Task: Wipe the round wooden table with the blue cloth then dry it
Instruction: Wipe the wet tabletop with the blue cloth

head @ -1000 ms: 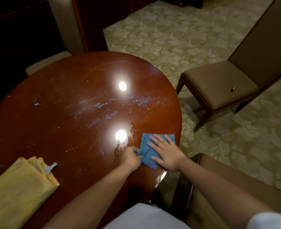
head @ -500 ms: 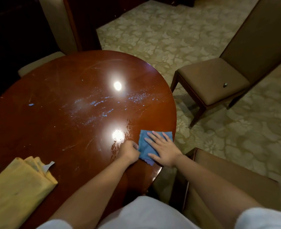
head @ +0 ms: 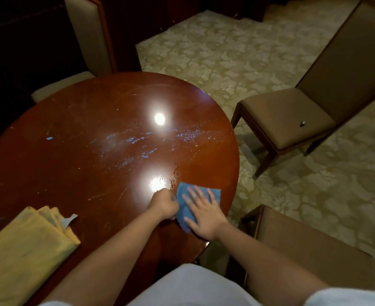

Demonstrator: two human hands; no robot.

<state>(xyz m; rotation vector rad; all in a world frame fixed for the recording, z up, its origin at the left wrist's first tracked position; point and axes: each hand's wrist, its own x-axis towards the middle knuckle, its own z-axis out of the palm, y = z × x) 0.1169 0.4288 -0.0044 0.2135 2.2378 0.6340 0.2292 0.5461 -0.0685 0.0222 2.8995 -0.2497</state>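
Observation:
The round wooden table (head: 89, 120) is dark red and glossy, with pale blue streaks and specks (head: 142, 142) across its middle. A small folded blue cloth (head: 183, 207) lies near the table's near right edge. My right hand (head: 204, 213) lies flat on the cloth with fingers spread. My left hand (head: 163, 203) is curled at the cloth's left edge and seems to pinch it. A folded yellow cloth (head: 25, 252) with a small white tag rests on the near left part of the table.
A brown chair (head: 292, 120) stands to the right on patterned carpet. Another brown chair (head: 310, 257) is close at my right, near the table edge. A light-cushioned chair (head: 87, 40) stands behind the table. Two lamp reflections glare on the tabletop.
Both hands and the blue cloth stay at the same spot near the table's right edge. Only the camera view has shifted slightly.

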